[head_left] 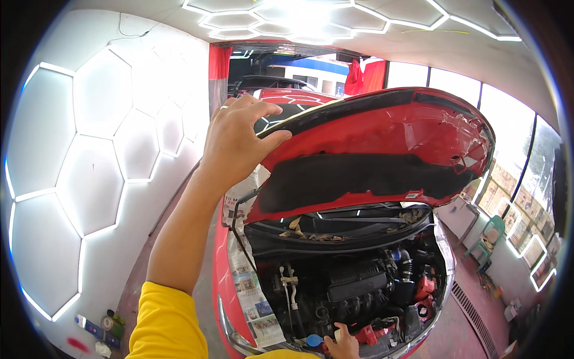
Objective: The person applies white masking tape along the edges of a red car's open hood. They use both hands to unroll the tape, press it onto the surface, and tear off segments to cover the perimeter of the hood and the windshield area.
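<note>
My left hand (242, 131) is raised at the left end of the front edge of a red car hood (382, 128). Its fingers are apart, the thumb below the edge and the fingers above it; whether skin touches metal I cannot tell. Low in the engine bay, my right hand (342, 344) is bent closed beside a round blue cap (314, 340). What its fingers grip, if anything, is too small to make out. Behind it lies the dark engine cover (357, 287). A thin dark rod (244, 240) stands at the hood's left side.
Newspaper (254, 293) covers the left fender. Dry leaves (295, 229) lie below the windshield. Bottles and a tape roll (111, 323) stand by the left wall. A green chair (489, 236) and a floor grate (474, 317) are at the right. Another red car (296, 96) is behind.
</note>
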{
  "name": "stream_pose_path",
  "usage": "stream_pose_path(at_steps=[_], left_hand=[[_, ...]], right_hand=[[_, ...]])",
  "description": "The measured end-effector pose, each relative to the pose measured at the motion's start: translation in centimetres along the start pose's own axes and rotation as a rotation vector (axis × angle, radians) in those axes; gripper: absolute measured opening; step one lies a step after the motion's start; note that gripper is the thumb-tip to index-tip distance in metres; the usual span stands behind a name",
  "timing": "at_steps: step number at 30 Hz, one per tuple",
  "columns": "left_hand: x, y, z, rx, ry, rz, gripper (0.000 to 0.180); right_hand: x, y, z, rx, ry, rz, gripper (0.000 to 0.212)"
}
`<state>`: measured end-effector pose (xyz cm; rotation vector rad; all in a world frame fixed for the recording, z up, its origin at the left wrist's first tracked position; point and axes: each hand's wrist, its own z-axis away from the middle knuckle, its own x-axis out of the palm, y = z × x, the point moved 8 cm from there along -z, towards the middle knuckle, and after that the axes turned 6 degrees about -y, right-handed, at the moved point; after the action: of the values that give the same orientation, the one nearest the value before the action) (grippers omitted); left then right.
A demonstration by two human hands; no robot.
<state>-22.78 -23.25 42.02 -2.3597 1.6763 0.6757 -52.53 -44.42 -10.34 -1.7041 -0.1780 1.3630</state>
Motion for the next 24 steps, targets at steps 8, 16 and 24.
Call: stream_pose_path(at_steps=[8, 16, 24], left_hand=[[1.0, -0.2, -0.5, 0.092, 0.065, -0.005, 0.016], [-2.6, 1.3, 6.9, -0.076, 0.464, 0.235, 0.022], [8.7, 10.1, 17.7, 0.061, -0.213, 0.695, 0.033]], right_hand=[[1.4, 1.3, 1.8, 0.112, -0.040, 0.074, 0.063], [-4.2, -1.3, -0.8, 0.000, 0.133, -0.576, 0.053], [-16.9, -19.8, -4.2, -0.457, 0.178, -0.455, 0.039]])
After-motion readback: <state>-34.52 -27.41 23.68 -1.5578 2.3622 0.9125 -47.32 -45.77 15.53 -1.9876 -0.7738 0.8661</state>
